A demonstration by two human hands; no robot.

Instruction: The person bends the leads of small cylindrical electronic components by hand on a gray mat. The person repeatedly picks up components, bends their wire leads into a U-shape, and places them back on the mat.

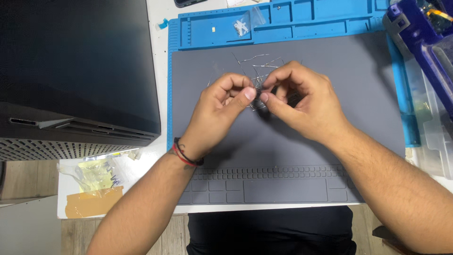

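Note:
My left hand [222,106] and my right hand [302,101] meet over the middle of a grey work mat [358,94]. Both pinch a small dark part [258,94] between thumb and fingertips, with thin wire legs sticking out of it. Several loose thin metal wires [259,61] lie scattered on the mat just beyond my fingers. A red and black band circles my left wrist [185,156]. What exactly sits between the fingertips is mostly hidden.
A large black machine [75,71] stands at the left. A blue tray mat [302,19] holds a small clear bag of parts [243,26]. A purple-blue device [420,33] and clear plastic box [434,127] sit at right. Yellow plastic bags [94,182] lie lower left.

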